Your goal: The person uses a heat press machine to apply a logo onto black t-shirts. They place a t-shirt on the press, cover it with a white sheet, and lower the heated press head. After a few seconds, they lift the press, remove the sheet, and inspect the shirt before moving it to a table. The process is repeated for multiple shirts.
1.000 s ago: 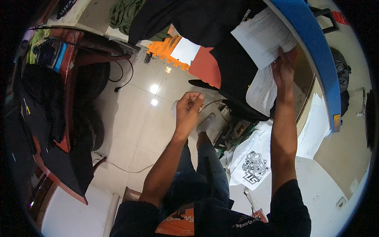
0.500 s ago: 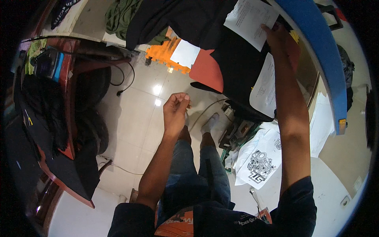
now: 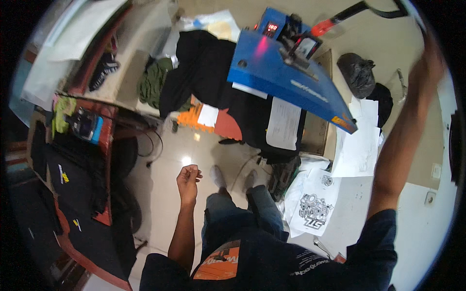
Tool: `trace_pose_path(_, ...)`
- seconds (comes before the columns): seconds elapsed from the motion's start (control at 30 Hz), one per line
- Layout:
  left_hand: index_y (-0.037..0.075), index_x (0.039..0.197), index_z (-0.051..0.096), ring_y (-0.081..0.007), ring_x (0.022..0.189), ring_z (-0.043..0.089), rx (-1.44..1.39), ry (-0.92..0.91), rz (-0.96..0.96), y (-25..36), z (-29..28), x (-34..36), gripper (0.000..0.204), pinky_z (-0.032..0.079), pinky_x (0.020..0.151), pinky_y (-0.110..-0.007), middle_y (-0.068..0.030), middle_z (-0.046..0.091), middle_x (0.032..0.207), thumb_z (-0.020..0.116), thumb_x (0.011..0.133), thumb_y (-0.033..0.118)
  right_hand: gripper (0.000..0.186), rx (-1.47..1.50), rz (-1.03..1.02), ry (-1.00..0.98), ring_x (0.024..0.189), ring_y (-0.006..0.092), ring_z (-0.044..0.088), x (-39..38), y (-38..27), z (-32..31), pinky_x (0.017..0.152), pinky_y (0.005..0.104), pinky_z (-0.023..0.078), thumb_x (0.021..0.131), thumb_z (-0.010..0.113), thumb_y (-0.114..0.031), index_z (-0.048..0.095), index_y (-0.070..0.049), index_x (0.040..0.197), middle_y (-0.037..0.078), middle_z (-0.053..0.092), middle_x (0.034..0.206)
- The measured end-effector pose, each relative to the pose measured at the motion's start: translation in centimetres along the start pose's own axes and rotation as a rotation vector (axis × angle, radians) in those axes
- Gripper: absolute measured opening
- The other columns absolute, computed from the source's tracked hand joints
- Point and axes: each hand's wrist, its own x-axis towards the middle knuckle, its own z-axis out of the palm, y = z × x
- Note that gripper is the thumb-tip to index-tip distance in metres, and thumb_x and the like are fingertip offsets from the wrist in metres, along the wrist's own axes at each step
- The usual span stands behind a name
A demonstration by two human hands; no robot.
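Note:
My right hand point(image 3: 429, 60) is raised at the far right, smeared by motion, near the black end of a long lever point(image 3: 342, 18) with a red part; whether it touches the lever I cannot tell. The lever belongs to a heat press with a blue upper plate point(image 3: 286, 80). Under that plate lies a black garment point(image 3: 250, 119). One white sheet point(image 3: 249, 90) peeks out from beneath the plate's edge, and another printed sheet point(image 3: 284, 123) lies on the garment's near part. My left hand point(image 3: 187, 184) hangs over the floor, fingers curled closed, nothing visible in them.
Left of me stands a red-edged table point(image 3: 104, 179) with black garments point(image 3: 80, 194). A green cloth point(image 3: 154, 85) lies beyond. Orange-and-red fabric point(image 3: 228, 125) hangs by the press. Printed sheets point(image 3: 315, 206) and a black plastic bag point(image 3: 357, 72) are at right; a cable trails on the floor.
My right hand has left the upper paper sheet and moved far right. The blue plate now covers much of that sheet and the garment. My view has shifted; my left hand stays curled.

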Motion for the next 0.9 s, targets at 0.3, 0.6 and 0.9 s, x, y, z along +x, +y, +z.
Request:
trace_pose_path(0.3,0.0,0.104,0.062,-0.0113,0.076,0.059,-0.111,-0.072,0.521,18.8,3.4,-0.9,0.022,0.046,0.07,-0.025,-0.0049,0.064,0.086,0.063,0.094,0.02,0.034,-0.232,0.189,0.222,0.076,0.0216,0.063,6.7,-3.4,-16.6,0.07,0.0353,0.05,0.081,0.073,-0.029,0.065,-0.003,0.101,0.011,0.067,0.082)
trace_pose_path(0.6,0.001,0.092,0.06,-0.0086,0.066,0.054,-0.064,-0.399,0.476,18.9,15.1,-1.8,0.018,0.045,0.062,-0.023,-0.0035,0.06,0.074,0.063,0.094,0.019,0.038,0.05,-0.04,0.066,0.071,0.0341,0.061,4.2,1.8,1.5,0.065,0.0447,0.047,0.081,0.074,-0.033,0.062,0.003,0.08,0.019,0.059,0.072)
trace_pose_path(0.9,-0.002,0.082,0.066,-0.0248,0.062,0.063,0.463,-0.445,0.278,-2.1,19.3,1.4,0.027,0.049,0.061,-0.038,-0.0149,0.067,0.075,0.063,0.088,0.024,0.028,-0.148,0.171,0.31,0.05,0.0146,0.052,5.8,3.1,-14.9,0.051,0.0344,0.04,0.082,0.071,-0.03,0.067,-0.006,0.068,0.005,0.061,0.059)
